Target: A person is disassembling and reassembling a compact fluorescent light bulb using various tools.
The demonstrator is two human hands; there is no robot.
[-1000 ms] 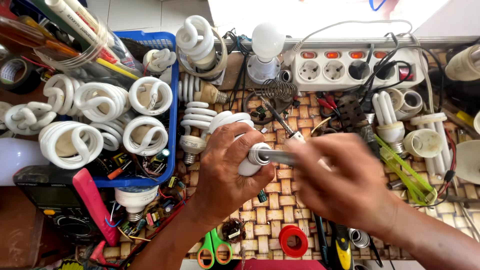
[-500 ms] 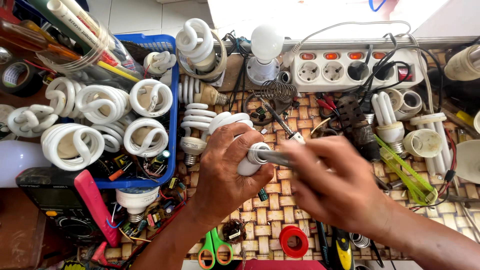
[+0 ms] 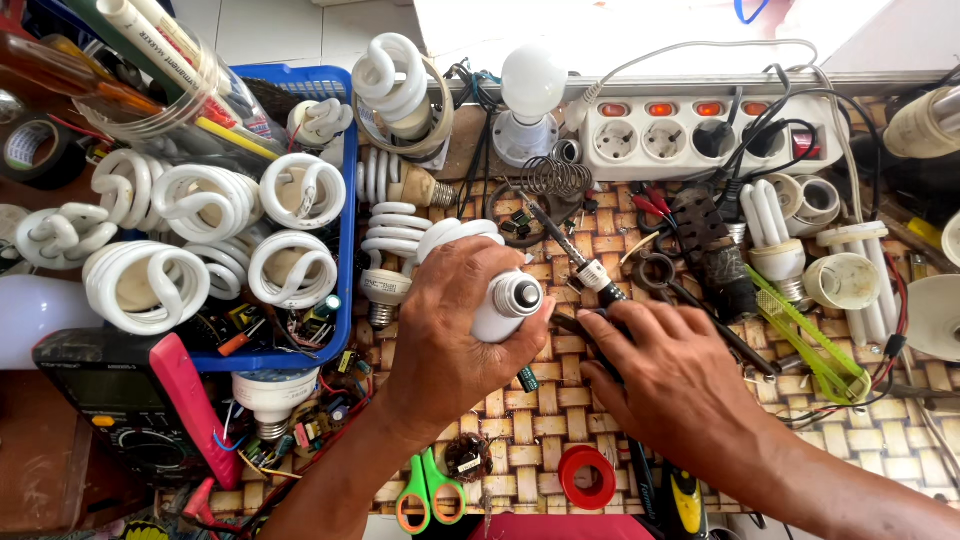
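Left of my hands, a blue basket (image 3: 348, 250) sits packed with white spiral lamps, and a dark multimeter (image 3: 110, 400) with a pink edge lies below it. My left hand (image 3: 450, 330) is closed around a spiral bulb (image 3: 505, 300), fingers wrapped over its white plastic base, the metal screw cap facing up at me and the glass coil poking out past my knuckles toward the basket. I judge it light but fragile: the thin glass tubing would crack under a squeeze, so the stiff plastic base is the place to grip, as it is held now. Just right of it, my right hand (image 3: 680, 375) lies half curled, palm down on the woven mat (image 3: 540, 420), fingertips resting on the dark handle of a soldering iron (image 3: 585, 270); I cannot tell whether it actually grips it. Beyond that hand stands a white power strip (image 3: 700, 135), and to its right lies a green utility knife (image 3: 800, 340).
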